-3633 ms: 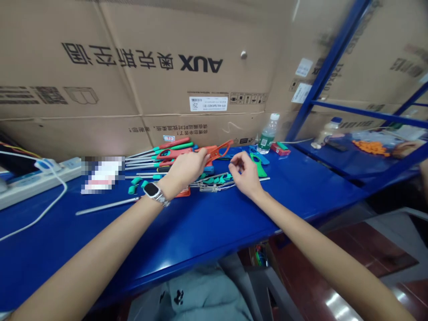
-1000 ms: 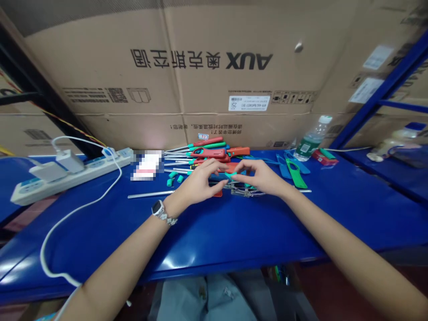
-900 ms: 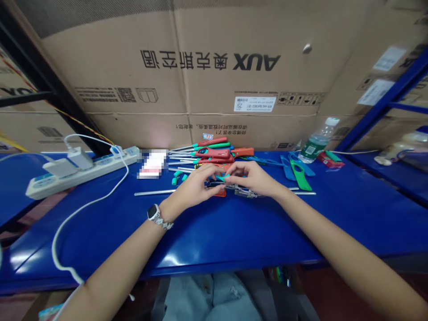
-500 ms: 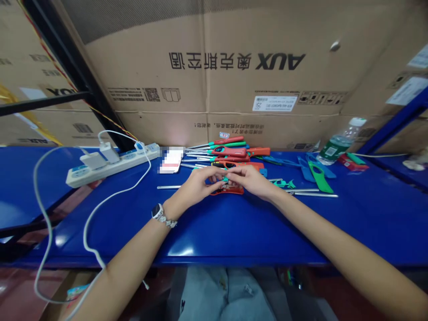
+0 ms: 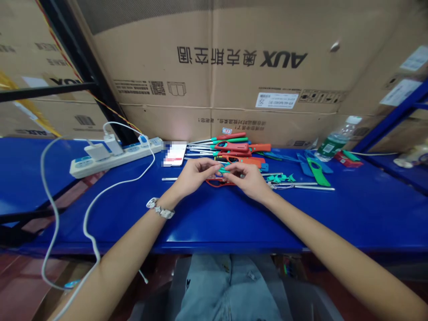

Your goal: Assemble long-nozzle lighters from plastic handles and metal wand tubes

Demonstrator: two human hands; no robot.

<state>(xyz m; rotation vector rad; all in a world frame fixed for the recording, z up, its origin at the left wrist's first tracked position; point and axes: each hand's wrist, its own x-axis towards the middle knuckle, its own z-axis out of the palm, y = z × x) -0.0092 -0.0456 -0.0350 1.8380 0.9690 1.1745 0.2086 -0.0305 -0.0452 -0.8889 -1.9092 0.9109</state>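
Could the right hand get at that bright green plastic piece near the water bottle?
Probably yes. Only low-lying teal pieces and metal tubes seem to be between the right hand and the bright green plastic piece. The hand appears to pinch a small teal part, though.

Forearms (image 5: 130,254) extended over tabletop (image 5: 214,223).
Left hand (image 5: 195,176) and right hand (image 5: 251,180) close together, each pinching, well in from front edge.

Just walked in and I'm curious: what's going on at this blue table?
A person's left hand and right hand hold a small green piece between their fingertips, over the blue table. An orange-red casing shows just beneath, partly hidden. Behind lie several red and orange handles; off to the right are loose green pieces and metal rods.
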